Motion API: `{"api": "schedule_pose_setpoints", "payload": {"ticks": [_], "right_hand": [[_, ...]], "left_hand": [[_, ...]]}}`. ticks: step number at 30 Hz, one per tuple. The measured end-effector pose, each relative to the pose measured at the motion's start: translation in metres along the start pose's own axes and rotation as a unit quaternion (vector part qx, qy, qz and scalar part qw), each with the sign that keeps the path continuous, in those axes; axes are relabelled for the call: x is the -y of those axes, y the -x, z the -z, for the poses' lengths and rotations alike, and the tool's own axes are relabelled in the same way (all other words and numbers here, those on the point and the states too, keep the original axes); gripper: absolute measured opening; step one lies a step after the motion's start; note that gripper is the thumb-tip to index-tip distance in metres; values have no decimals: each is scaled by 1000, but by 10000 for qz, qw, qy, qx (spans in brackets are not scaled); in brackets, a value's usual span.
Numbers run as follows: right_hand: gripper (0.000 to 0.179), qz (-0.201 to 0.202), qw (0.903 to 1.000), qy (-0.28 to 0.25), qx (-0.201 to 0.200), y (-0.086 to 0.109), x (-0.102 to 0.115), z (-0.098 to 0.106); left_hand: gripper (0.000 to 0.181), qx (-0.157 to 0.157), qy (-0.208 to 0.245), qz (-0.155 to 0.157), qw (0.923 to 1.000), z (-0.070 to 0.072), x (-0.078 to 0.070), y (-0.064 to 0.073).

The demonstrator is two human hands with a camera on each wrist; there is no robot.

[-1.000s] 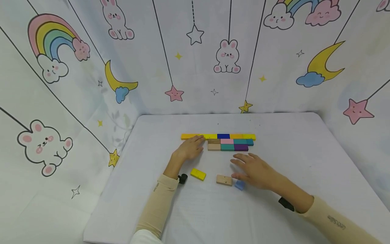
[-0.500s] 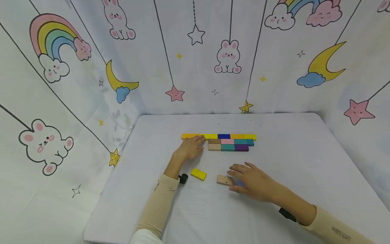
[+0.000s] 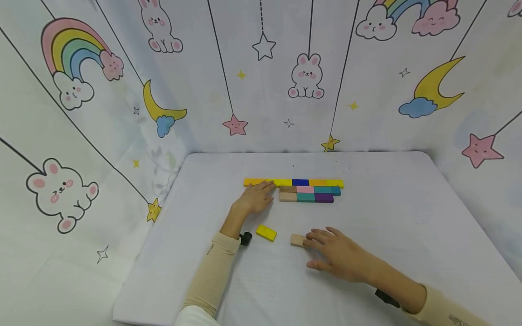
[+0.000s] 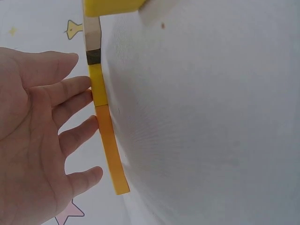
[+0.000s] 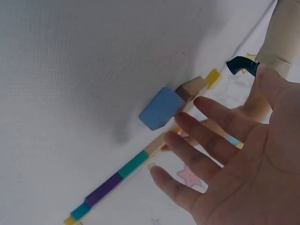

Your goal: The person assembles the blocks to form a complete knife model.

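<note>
My left hand (image 3: 253, 199) rests at the left part of a long row of yellow, orange and dark blue blocks. In the left wrist view its fingertips touch the side of the yellow block (image 4: 98, 84) and the orange block (image 4: 111, 150). The right hand (image 3: 342, 256) is spread, palm down, over a light blue block, which it hides in the head view. The right wrist view shows this blue block (image 5: 161, 108) just beyond straight, parted fingers, not gripped. Beside it lies a plain wooden block (image 3: 297, 240), partly covered by the fingers.
A loose yellow block (image 3: 266, 232) lies between the hands. Two shorter rows, with a pink block (image 3: 305, 189) and a purple block (image 3: 324, 198) among others, stand against the long row. White cloth covers the table (image 3: 195, 181); a printed curtain (image 3: 261, 99) hangs behind.
The right hand has drawn back toward the person, from beside the short rows to over the light blue block, now hidden in the head view. My left hand has stayed in place.
</note>
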State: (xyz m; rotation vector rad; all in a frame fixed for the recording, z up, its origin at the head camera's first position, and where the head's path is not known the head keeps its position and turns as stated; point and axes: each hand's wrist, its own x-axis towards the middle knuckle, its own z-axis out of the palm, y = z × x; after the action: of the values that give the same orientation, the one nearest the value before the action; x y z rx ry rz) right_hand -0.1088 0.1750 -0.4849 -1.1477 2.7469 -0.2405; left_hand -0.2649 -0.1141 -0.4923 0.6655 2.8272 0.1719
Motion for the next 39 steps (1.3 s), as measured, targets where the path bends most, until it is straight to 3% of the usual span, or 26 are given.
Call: {"api": "schedule_pose_setpoints", "payload": {"ticks": [13,39], "right_hand": [[64,180,9987,436,-184,2,8,-2],[77,-97,9984,521,-188,-14,11,-6]], "left_hand": [[54,37,76,-45,10000,0,1,1],[55,62,308,-22,9995,1,0,2]]}}
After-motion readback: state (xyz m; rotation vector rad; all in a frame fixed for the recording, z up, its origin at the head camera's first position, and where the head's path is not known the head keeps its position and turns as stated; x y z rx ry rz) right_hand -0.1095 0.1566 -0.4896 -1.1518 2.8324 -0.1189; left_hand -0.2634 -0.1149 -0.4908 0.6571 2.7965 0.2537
